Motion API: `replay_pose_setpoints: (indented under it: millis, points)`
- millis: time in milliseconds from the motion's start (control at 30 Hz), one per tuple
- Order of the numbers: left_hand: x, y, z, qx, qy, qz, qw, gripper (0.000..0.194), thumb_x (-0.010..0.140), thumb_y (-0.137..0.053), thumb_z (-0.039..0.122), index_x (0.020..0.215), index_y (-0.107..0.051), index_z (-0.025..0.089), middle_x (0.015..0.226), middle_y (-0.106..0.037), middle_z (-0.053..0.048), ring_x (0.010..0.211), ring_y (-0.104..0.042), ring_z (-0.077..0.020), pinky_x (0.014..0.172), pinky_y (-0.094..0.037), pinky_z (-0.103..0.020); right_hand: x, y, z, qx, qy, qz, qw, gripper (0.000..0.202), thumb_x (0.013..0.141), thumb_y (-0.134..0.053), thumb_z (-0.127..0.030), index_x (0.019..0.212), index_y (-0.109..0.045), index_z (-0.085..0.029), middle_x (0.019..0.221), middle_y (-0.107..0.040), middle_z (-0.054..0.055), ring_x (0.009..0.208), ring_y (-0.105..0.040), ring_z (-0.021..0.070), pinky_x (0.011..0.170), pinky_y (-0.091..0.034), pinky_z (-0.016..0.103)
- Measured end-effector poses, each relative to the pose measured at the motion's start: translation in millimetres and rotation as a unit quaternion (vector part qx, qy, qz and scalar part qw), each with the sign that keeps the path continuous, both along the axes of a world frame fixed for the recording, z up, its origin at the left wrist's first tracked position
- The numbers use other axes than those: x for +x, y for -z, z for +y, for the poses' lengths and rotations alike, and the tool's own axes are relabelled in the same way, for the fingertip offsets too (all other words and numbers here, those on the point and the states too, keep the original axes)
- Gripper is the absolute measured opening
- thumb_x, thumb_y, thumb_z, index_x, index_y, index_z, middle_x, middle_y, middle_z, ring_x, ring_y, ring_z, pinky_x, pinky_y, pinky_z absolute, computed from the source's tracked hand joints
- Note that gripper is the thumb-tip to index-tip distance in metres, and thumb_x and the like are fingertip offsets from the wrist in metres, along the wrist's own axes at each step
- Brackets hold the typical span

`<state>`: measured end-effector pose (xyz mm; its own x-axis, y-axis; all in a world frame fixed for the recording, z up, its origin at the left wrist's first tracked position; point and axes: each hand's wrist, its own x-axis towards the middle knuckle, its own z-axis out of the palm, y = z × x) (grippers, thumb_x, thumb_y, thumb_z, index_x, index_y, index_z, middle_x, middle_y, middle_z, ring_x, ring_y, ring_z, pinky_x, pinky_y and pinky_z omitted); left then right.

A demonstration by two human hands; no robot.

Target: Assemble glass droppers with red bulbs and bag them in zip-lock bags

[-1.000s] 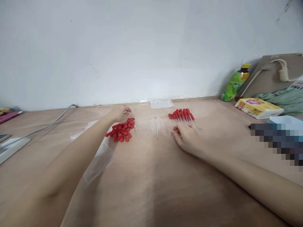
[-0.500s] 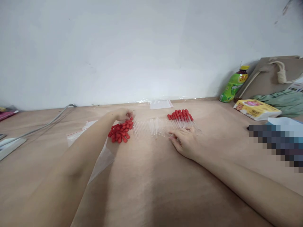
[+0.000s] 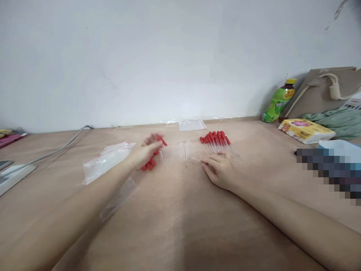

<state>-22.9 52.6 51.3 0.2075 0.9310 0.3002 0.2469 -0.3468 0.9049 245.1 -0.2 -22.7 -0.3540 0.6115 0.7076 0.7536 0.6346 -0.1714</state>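
Observation:
My left hand [image 3: 145, 150] is closed on a red rubber dropper bulb [image 3: 162, 140], pinched between thumb and fingers above the table. Below it lies a pile of red bulbs [image 3: 149, 164], partly covered by the hand. In the middle, thin clear glass dropper tubes [image 3: 175, 152] lie side by side in a row. My right hand [image 3: 221, 168] rests on the table, its fingers pinching one glass tube [image 3: 196, 160] whose end points left. Just beyond that hand, several droppers with red bulbs fitted [image 3: 216, 138] lie in a row, tips toward me.
Clear zip bags [image 3: 105, 160] lie under and beside my left forearm, and another bag [image 3: 192, 125] lies by the wall. At the right are a green bottle [image 3: 278, 101], a yellow tissue pack [image 3: 307, 130] and a grey-brown bag [image 3: 313, 90]. A cable [image 3: 66, 141] crosses the left side.
My left hand has come away from the far side of the bulb pile, lifting a red bulb and turning toward the right. My right hand has hardly moved.

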Motion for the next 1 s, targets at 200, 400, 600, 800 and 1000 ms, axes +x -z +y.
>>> replay_pose_setpoints:
  millis: [200, 400, 600, 800, 1000]
  points:
    - [26.2, 41.8, -59.7, -0.140, 0.070, -0.034, 0.987, 0.025, 0.067, -0.070, 0.028, 0.072, -0.048, 0.015, 0.075, -0.061, 0.000, 0.067, -0.058, -0.0106, 0.062, -0.046, -0.024, -4.8, -3.7, -8.2, -0.018, -0.051, -0.008, 0.998, 0.016, 0.084, -0.046, -0.021, 0.085, -0.062, -0.020, 0.074, -0.066, 0.000, 0.066, -0.056, 0.0108, 0.089, -0.027, 0.035]
    - [31.3, 52.2, -59.1, -0.056, 0.050, -0.010, 0.997, 0.025, 0.069, -0.068, 0.031, 0.082, -0.052, 0.016, 0.078, -0.061, -0.002, 0.073, -0.059, -0.0123, 0.069, -0.048, -0.027, -11.6, -3.2, -15.5, -0.021, -0.090, -0.011, 0.996, 0.019, 0.085, -0.045, -0.021, 0.094, -0.062, -0.022, 0.080, -0.068, 0.000, 0.069, -0.058, 0.0109, 0.094, -0.023, 0.037]
    - [35.2, 54.5, -60.0, -0.050, 0.066, -0.010, 0.997, 0.026, 0.070, -0.067, 0.032, 0.088, -0.060, 0.015, 0.082, -0.066, -0.005, 0.075, -0.062, -0.0144, 0.070, -0.051, -0.029, -15.0, -4.6, -18.9, -0.023, -0.089, 0.002, 0.996, 0.019, 0.085, -0.046, -0.022, 0.095, -0.061, -0.022, 0.076, -0.068, -0.001, 0.062, -0.057, 0.0088, 0.093, -0.024, 0.036]
    - [35.3, 57.0, -61.2, -0.040, 0.071, 0.028, 0.996, 0.022, 0.071, -0.066, 0.029, 0.088, -0.064, 0.015, 0.084, -0.068, -0.006, 0.077, -0.063, -0.0164, 0.071, -0.051, -0.030, -14.0, -0.9, -16.8, -0.014, -0.117, 0.004, 0.993, 0.017, 0.084, -0.048, -0.020, 0.095, -0.061, -0.021, 0.076, -0.067, -0.002, 0.065, -0.056, 0.0081, 0.090, -0.026, 0.034]
    - [33.8, 56.6, -62.9, 0.057, 0.087, 0.124, 0.987, 0.014, 0.079, -0.059, 0.027, 0.085, -0.066, 0.017, 0.095, -0.063, -0.007, 0.086, -0.059, -0.0171, 0.076, -0.048, -0.030, -11.8, -6.1, -16.2, -0.046, -0.158, -0.016, 0.986, 0.018, 0.086, -0.047, -0.022, 0.094, -0.063, -0.021, 0.077, -0.067, 0.000, 0.064, -0.056, 0.0090, 0.085, -0.028, 0.035]
